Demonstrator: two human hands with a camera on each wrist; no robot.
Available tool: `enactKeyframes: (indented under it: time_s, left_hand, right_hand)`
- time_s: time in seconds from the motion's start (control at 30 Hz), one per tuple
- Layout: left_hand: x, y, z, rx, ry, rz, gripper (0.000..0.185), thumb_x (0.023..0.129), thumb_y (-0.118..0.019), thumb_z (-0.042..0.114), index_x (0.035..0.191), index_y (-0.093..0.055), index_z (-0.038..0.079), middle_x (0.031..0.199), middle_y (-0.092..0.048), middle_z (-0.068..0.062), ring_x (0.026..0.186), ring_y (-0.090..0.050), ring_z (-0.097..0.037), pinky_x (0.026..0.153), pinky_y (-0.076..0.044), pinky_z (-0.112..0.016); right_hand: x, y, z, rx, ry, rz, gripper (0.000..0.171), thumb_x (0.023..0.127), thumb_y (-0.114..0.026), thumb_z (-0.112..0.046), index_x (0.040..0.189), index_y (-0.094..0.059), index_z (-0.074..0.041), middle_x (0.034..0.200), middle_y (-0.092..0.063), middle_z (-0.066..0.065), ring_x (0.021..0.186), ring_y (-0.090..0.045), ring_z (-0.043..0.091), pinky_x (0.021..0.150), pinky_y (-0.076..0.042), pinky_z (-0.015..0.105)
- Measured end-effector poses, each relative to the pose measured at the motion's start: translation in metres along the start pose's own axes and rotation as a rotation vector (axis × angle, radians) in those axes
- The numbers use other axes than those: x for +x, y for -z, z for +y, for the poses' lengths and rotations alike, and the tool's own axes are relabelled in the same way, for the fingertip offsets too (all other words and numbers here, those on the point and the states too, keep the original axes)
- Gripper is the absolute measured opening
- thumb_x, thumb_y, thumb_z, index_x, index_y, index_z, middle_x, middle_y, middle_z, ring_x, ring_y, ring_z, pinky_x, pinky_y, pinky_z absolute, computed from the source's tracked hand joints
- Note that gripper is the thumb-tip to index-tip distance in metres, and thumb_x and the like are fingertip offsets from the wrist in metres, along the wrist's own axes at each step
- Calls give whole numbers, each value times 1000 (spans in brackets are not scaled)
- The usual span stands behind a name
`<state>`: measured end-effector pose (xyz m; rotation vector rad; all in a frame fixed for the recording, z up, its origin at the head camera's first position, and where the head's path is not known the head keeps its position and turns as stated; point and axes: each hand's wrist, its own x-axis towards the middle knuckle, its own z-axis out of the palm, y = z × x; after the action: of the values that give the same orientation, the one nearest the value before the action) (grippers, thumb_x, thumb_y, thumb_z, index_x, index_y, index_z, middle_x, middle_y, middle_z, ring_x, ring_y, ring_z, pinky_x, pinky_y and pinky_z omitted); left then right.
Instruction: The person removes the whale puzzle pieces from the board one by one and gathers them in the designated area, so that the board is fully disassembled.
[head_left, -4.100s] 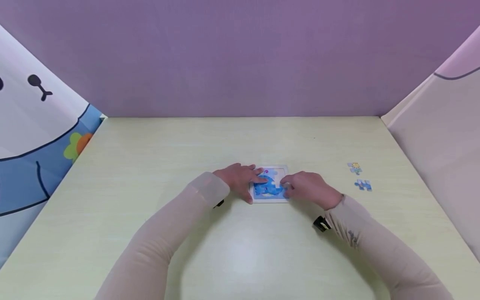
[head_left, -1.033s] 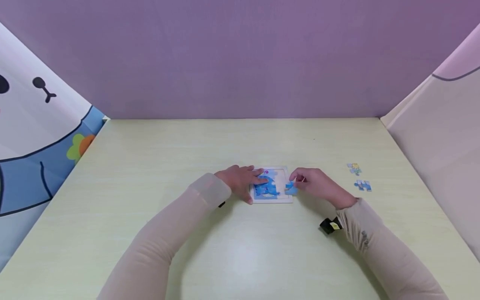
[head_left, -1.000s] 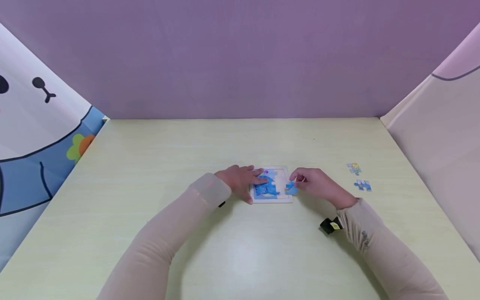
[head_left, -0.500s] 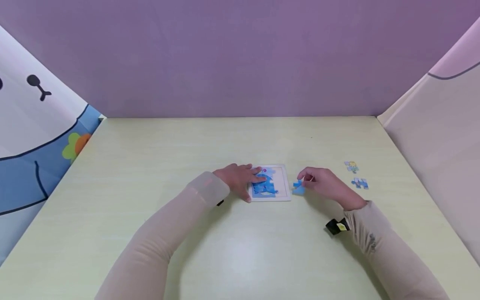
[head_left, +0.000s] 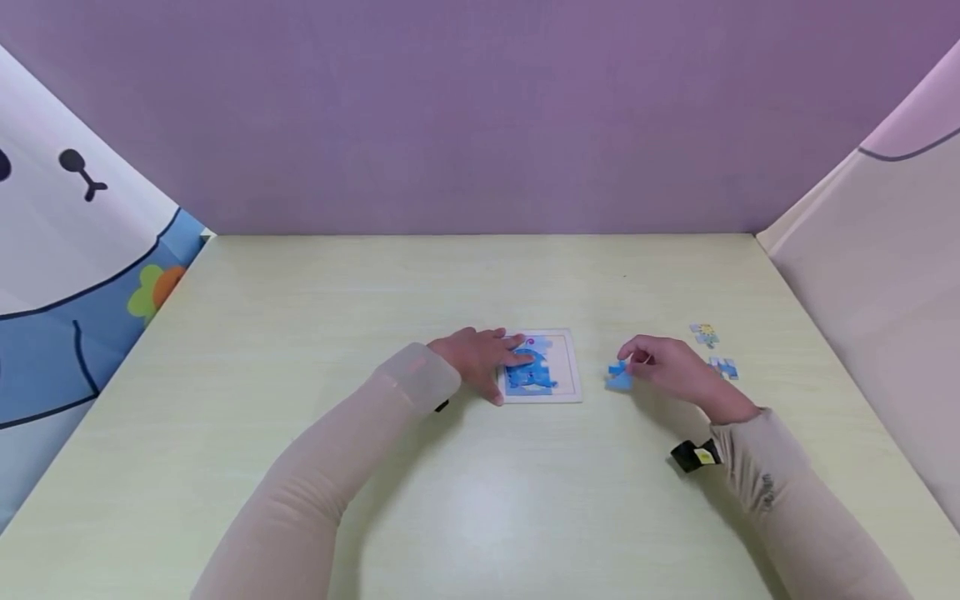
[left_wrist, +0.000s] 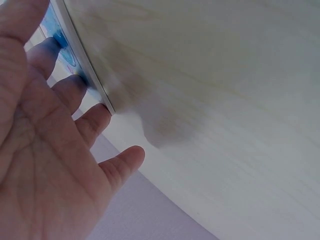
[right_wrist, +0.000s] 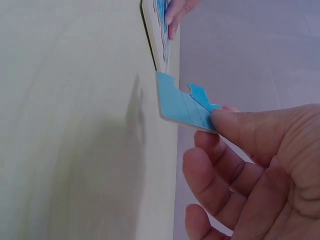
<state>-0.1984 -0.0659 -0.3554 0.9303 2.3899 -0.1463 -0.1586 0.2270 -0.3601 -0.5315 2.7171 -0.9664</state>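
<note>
Pressing down on a puzzle board, lifting a blue piece away.

Left of the puzzle board (head_left: 558, 367): left hand (head_left: 480, 358) laid flat, straight fingers spread over the board's left edge and blue picture. Just right of the board, clear of its edge: blue puzzle piece (head_left: 619, 376) pinched between thumb and fingertips of the right hand (head_left: 671, 371), raised off the table (head_left: 300, 333). Farther right of the board: two loose pieces (head_left: 712, 350) lying flat.

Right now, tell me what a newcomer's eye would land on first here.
Mid-table sits a small puzzle board with a blue picture, the left hand resting flat on its left side. Just right of it, the right hand pinches a blue puzzle piece; two loose pieces lie further right.
</note>
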Motion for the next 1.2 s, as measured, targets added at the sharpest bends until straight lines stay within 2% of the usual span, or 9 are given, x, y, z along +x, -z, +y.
enactKeyframes:
  time_s: [0.37, 0.47, 0.7, 0.93, 1.2]
  left_hand:
    - [-1, -1, 0, 11, 10, 6, 80, 86, -67, 46, 152, -22, 38, 161, -7, 7, 147, -8, -23, 113, -19, -51]
    - [-2, -1, 0, 7, 12, 10, 80, 86, -67, 46, 152, -22, 38, 161, -7, 7, 146, -8, -23, 113, -19, -50]
    - [-1, 1, 0, 9, -10, 2, 80, 87, -66, 46, 153, -21, 36, 161, -6, 6, 147, -7, -23, 113, -19, -51]
    - [-1, 1, 1, 9, -34, -4, 79, 87, -66, 45, 153, -22, 34, 161, -7, 4, 146, -8, -24, 112, -21, -52]
    - [0, 1, 0, 13, -13, -1, 80, 87, -66, 46, 153, -21, 36, 161, -7, 5, 146, -7, -24, 112, -20, -51]
  right_hand:
    - [-10, 20, 19, -15, -3, -40, 11, 92, -58, -1, 101, -62, 4, 83, -61, 4, 75, -52, 17, 65, -45, 32]
    - [-11, 27, 26, -51, 10, -63, 10, 91, -59, 0, 100, -62, 4, 83, -62, 3, 75, -53, 16, 64, -46, 31]
    - [-16, 43, 41, -86, -12, -165, 10, 90, -56, 3, 98, -62, 3, 87, -64, 3, 78, -55, 15, 67, -47, 33]
    - [-22, 56, 50, -29, -83, -292, 10, 90, -58, 0, 99, -60, 3, 82, -58, 0, 71, -50, 15, 61, -43, 29]
    - [-22, 69, 58, -70, -103, -339, 9, 89, -59, -1, 97, -62, 2, 81, -56, -2, 70, -46, 12, 62, -41, 27]
